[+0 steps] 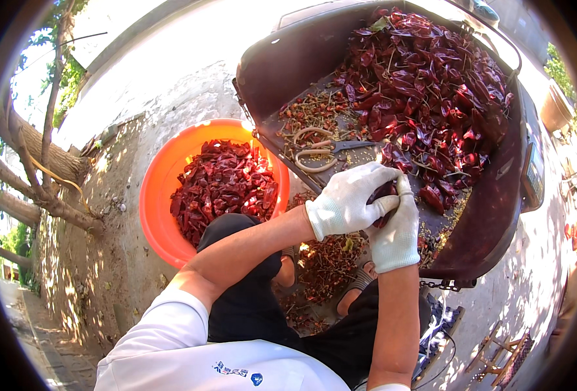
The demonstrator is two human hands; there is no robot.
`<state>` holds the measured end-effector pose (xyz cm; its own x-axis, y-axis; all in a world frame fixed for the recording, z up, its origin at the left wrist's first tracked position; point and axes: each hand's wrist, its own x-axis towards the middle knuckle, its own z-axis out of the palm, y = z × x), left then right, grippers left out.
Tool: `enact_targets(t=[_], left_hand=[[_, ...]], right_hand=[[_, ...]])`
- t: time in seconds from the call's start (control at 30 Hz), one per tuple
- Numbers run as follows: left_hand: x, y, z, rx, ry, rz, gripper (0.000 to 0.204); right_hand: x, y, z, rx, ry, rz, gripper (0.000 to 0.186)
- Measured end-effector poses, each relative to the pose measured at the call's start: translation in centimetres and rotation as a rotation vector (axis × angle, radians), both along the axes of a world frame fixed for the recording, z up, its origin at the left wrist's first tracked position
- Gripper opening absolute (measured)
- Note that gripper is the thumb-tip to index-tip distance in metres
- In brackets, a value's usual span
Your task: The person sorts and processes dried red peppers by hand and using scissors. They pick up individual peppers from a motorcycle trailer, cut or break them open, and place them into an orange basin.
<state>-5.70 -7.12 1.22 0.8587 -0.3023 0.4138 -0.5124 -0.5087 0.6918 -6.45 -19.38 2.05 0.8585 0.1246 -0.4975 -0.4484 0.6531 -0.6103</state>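
Observation:
White knit gloves cover both of my hands, which meet over the near edge of a dark metal cart bed (490,238). My left hand (350,199) and my right hand (398,228) are closed together around a dried red chili pepper (384,194), partly hidden by the fingers. Beyond them a big heap of dried red chilies (425,98) fills the right and far part of the bed. Scissors (327,148) with tan handles lie in the bed, left of the heap, among stems and seeds (314,111).
An orange basin (155,202) holding cut red chili pieces (226,182) stands on the ground to the left. Chili stems and scraps (331,267) are strewn between my feet. Tree trunks (57,153) rise at far left. A small wooden stool (503,358) sits at lower right.

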Motion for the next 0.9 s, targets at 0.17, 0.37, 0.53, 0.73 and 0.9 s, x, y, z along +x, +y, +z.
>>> enact_targets(t=[0.17,0.37,0.53,0.73,0.9], left_hand=[[-0.2,-0.2,0.2,0.001,0.022,-0.021,0.044],[-0.2,-0.4,0.2,-0.008,0.027,-0.011,0.044],[-0.2,-0.5,0.4,-0.008,0.048,-0.015,0.044],[-0.1,-0.4,0.3,-0.010,0.031,-0.019,0.044],[-0.1,-0.3,0.1,-0.022,0.012,-0.022,0.043]], right_hand=[[0.1,-0.5,-0.8,0.027,-0.005,-0.016,0.034],[0.1,-0.7,-0.7,0.015,0.009,-0.025,0.034],[-0.1,-0.7,-0.4,-0.003,0.000,-0.032,0.034],[0.1,-0.6,-0.6,0.009,-0.004,-0.034,0.033],[0.3,-0.5,-0.8,0.013,0.020,-0.039,0.033]])
